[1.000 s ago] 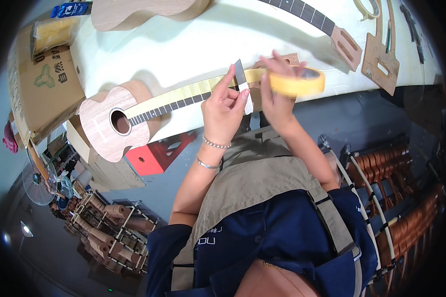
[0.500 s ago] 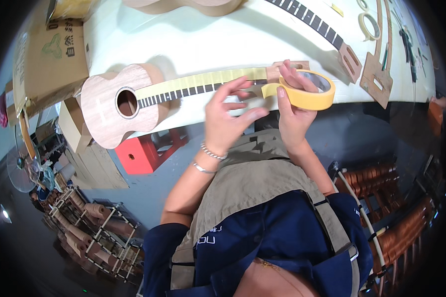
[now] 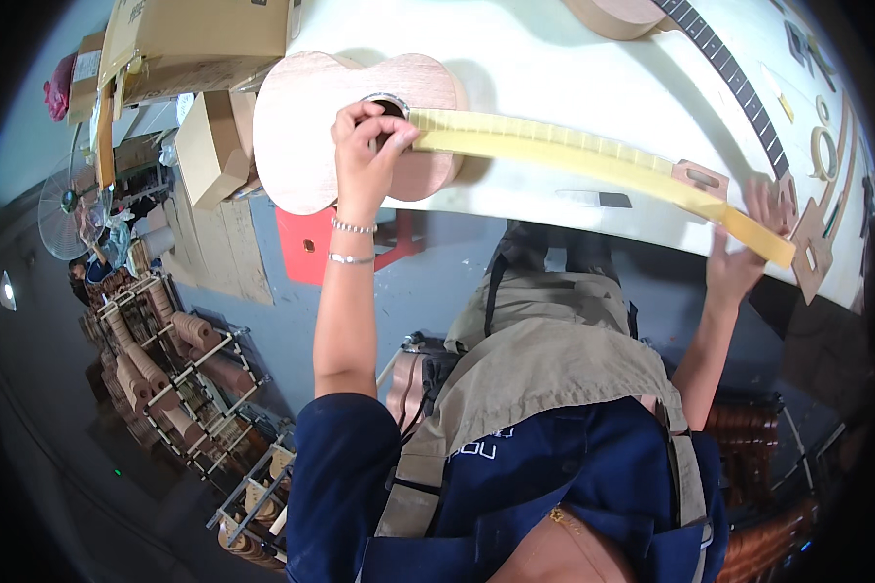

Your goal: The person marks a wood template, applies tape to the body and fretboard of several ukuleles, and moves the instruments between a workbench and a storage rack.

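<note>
An unfinished wooden ukulele point(image 3: 301, 136) lies on the white table, its body to the left and its neck pointing right. My left hand point(image 3: 365, 160) is closed beside the sound hole, pinching the free end of a yellow tape strip point(image 3: 564, 173) between thumb and fingertips. That strip runs taut along the neck and hides most of the fretboard. Past the headstock point(image 3: 700, 177), my right hand point(image 3: 734, 272) holds the roll of yellow masking tape point(image 3: 760, 236), with its fingers partly behind the roll. A knife point(image 3: 598, 198) lies on the table below the neck.
Behind is a second ukulele, its dark fretboard point(image 3: 724, 63) slanting right. Another tape roll point(image 3: 824, 154) and a slotted wooden template point(image 3: 809, 251) lie at the right. Cardboard boxes point(image 3: 199, 49) stand at the left; a red stool point(image 3: 301, 245) is below the table edge.
My hands have spread apart: the left to the sound hole with the tape's end, the right past the headstock with the roll. A long strip has been pulled out. The view has shifted.
</note>
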`<state>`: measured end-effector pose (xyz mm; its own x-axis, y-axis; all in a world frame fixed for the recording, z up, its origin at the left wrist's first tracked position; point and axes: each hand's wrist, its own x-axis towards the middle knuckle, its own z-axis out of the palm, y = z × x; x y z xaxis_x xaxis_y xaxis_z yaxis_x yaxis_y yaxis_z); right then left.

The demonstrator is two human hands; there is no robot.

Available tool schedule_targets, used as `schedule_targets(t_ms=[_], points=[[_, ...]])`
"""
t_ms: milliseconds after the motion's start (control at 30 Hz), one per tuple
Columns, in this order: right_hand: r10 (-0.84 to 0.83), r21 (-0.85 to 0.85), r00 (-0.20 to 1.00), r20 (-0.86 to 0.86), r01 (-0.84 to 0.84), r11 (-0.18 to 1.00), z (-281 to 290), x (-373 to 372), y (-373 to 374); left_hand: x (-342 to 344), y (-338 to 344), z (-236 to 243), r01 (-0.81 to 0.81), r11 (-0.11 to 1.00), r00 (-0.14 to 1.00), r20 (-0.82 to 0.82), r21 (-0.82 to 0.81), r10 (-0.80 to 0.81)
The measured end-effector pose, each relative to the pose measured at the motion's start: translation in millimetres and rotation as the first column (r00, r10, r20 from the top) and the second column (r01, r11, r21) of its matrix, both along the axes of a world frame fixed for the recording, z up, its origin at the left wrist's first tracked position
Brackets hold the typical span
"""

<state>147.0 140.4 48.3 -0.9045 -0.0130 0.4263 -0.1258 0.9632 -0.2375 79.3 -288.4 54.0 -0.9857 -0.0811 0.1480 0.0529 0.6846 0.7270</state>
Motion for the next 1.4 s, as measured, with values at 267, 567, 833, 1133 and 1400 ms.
schedule_targets(t_ms=[267, 567, 833, 1133, 1400], points=[[-0.030, 0.127, 0.997, 0.069, 0.021, 0.992, -20.4, -4.7, 10.4, -15.0, -15.0, -6.5, 0.042, 0.992, 0.976, 0.206, 0.116, -0.065], [-0.086, -0.447, 0.995, 0.053, 0.101, 0.889, -26.8, -3.6, 0.0, -11.1, -1.7, -1.5, -0.007, 0.989, 1.000, -0.024, -0.145, 0.003], [-0.232, -0.659, 0.972, 0.038, 0.199, 0.725, -34.4, -17.6, -4.9, 43.6, 25.3, -18.6, 0.225, 0.723, 0.967, 0.061, -0.653, -0.246], [-0.270, -0.469, 0.962, 0.045, 0.259, 0.845, -42.1, -15.4, -8.5, 42.8, 33.7, -13.8, 0.213, 0.624, 0.975, 0.118, -0.752, -0.190], [-0.274, -0.362, 0.962, 0.006, 0.258, 0.896, -68.9, -18.9, -25.2, 67.1, 248.7, -29.1, 0.547, 0.610, 0.826, 0.250, -0.574, -0.505]])
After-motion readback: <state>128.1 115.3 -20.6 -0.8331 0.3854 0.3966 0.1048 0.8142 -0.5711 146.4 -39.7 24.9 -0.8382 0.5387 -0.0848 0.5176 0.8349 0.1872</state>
